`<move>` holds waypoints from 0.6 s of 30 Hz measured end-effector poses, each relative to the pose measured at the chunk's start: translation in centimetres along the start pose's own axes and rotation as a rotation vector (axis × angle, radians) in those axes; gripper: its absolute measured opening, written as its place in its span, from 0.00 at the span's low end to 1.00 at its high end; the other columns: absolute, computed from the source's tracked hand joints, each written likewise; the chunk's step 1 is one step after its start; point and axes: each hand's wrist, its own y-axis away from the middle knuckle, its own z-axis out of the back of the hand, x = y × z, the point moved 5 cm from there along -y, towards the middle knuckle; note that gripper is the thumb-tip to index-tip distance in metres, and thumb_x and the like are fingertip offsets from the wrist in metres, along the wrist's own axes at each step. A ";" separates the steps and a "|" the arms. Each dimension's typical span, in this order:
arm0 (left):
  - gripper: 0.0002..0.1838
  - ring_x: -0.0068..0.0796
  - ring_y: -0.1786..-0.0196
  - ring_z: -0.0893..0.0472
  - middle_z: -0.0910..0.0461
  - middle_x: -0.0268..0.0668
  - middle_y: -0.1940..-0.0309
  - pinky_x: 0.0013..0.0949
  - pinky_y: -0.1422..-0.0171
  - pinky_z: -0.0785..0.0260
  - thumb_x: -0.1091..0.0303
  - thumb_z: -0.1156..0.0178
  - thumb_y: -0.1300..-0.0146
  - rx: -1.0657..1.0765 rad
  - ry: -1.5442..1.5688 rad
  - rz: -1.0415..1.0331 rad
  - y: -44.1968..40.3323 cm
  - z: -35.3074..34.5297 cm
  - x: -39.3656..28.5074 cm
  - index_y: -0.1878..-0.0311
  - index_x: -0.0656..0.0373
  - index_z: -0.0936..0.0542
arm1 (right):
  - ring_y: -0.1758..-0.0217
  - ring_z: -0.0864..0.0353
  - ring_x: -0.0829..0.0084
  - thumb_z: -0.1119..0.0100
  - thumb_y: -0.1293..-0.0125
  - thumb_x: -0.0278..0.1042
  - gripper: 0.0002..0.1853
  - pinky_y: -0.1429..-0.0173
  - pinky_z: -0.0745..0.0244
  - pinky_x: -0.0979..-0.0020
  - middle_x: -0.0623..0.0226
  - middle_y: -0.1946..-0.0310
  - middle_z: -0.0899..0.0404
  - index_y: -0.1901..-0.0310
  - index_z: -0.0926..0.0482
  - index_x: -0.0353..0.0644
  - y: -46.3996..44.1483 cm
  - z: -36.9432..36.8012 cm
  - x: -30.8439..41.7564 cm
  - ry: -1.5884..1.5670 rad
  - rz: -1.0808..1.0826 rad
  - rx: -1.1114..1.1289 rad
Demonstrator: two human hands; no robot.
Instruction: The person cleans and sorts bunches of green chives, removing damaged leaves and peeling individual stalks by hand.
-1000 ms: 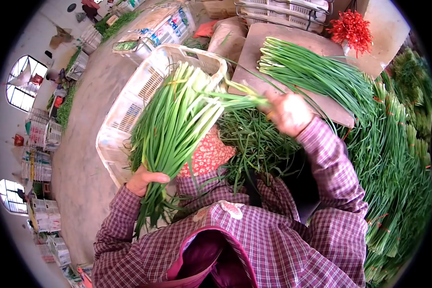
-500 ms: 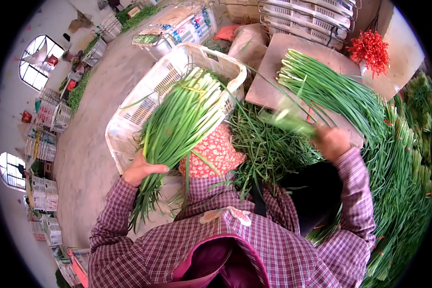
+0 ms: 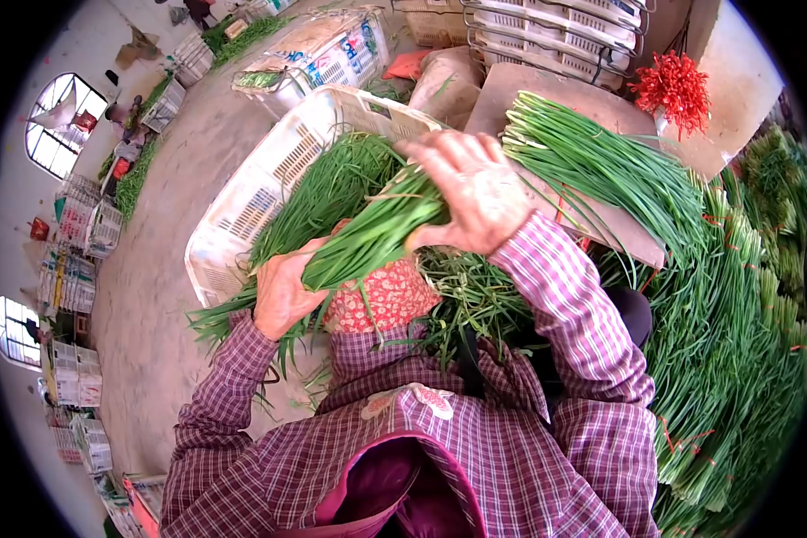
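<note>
Both hands are on one bundle of long green stalks (image 3: 372, 235) above my lap. My left hand (image 3: 287, 291) wraps round its lower left part, with leaf ends trailing below. At the upper right end, my right hand (image 3: 475, 193) grips the bundle, its fingers across the pale stalk ends. Behind the bundle, the white crate (image 3: 233, 202) holds more greens (image 3: 336, 184). Loose leaves (image 3: 480, 300) lie beneath my right forearm. On the board (image 3: 498, 99) to the right rests another row of green stalks (image 3: 601, 161).
Red ties (image 3: 672, 90) hang in a bunch at the upper right. Tied green bundles (image 3: 735, 359) are piled along my right side. Stacked crates (image 3: 556, 36) stand behind the board, and a covered crate (image 3: 323, 54) stands farther back on the floor.
My right hand has come from the right side onto the bundle. The bundle has swung away from over the crate, showing the greens inside. The stalks that were in my right hand are no longer seen apart.
</note>
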 end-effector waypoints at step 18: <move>0.33 0.38 0.54 0.14 0.16 0.46 0.56 0.35 0.48 0.24 0.75 0.33 0.53 -0.049 0.058 -0.004 -0.2 -2.0 1.8 0.39 0.62 0.27 | 0.86 0.45 0.85 0.52 0.25 0.44 0.14 0.85 0.51 0.79 0.80 0.82 0.38 0.65 0.28 0.44 2.0 -1.7 -6.3 -1.787 -0.653 -0.627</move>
